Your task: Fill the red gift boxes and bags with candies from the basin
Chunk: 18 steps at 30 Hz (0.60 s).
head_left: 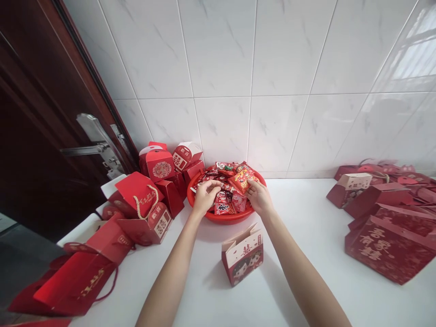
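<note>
A red basin [229, 219] full of wrapped snacks stands against the tiled wall. Over its left part is my left hand [206, 196], its fingers pinched together at a small red packet whose outline is partly hidden. My right hand [259, 195] is at the basin's right side, thumb and fingers closed on the edge of a red and yellow snack packet [242, 180]. Between my forearms, in front of the basin, an upright red and cream gift box [243, 256] stands with its top open.
Many red gift boxes and bags [143, 222] crowd the left side, beside a dark door [34, 113] with a metal handle [91, 147]. More red boxes [388, 245] stand in a group at the right on the white table [303, 218].
</note>
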Tool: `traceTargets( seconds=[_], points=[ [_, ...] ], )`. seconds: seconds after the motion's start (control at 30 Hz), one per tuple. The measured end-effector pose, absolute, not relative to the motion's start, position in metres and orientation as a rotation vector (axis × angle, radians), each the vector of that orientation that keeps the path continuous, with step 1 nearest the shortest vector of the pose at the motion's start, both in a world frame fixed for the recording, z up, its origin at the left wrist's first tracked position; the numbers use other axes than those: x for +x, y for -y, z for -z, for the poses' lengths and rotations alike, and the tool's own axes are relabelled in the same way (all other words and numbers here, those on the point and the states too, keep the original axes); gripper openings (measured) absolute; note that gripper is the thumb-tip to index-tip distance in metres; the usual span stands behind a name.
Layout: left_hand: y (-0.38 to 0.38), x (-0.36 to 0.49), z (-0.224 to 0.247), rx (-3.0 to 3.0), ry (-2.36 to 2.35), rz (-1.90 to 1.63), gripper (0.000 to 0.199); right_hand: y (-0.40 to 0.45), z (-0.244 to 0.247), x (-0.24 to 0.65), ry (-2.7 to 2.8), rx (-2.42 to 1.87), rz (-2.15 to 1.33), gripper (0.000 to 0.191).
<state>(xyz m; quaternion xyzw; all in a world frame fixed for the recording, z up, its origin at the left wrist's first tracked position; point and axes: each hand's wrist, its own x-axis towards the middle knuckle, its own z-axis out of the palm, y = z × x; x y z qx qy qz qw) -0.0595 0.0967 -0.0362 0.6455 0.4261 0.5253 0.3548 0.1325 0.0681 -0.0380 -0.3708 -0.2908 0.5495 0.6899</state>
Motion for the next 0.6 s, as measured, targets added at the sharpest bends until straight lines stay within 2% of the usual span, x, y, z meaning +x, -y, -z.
traceTargets(
  seconds=[0.1,0.27,0.6],
  points=[
    [-0.089,-0.057,0.031,1.763,-1.103,-1.237,0.016,-0.073,0.036,0.131,0.631,-0.837,-1.242,0.024],
    [-0.074,-0.052,0.020,2.164,-1.145,-0.909,0.022,-0.080,0.033,0.130,0.614,-0.847,-1.244,0.027],
    [-0.072,-0.054,0.019,2.373,-1.062,-0.745,0.030,-0.081,0.032,0.131,0.559,-0.783,-1.181,0.026]
  ],
)
